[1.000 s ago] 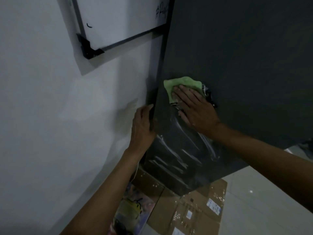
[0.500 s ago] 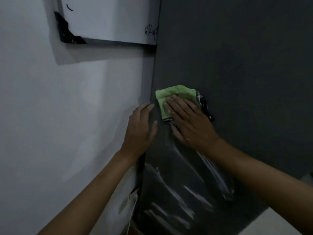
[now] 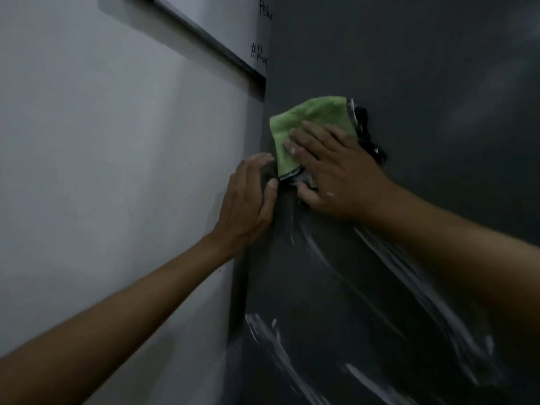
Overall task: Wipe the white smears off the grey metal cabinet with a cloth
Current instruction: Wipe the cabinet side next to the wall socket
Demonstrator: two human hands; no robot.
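Observation:
The grey metal cabinet [image 3: 423, 68] fills the right side of the view, its flat side facing me. My right hand [image 3: 342, 176] presses a folded green cloth [image 3: 309, 124] with a dark underside flat against that side, near the cabinet's left edge. White smears [image 3: 409, 276] streak the panel below my right hand, and more white smears [image 3: 280, 346] run down toward the bottom. My left hand [image 3: 248, 200] grips the cabinet's left edge just beside the cloth, fingers wrapped around the corner.
A white wall [image 3: 117, 171] lies to the left of the cabinet. A whiteboard [image 3: 233, 21] with a dark frame and handwriting hangs on it at the top, ending at the cabinet's edge.
The view has closed in on the cabinet and the floor and cardboard have left the frame. My right hand has kept the cloth close to the cabinet's left edge. My left hand still holds the edge.

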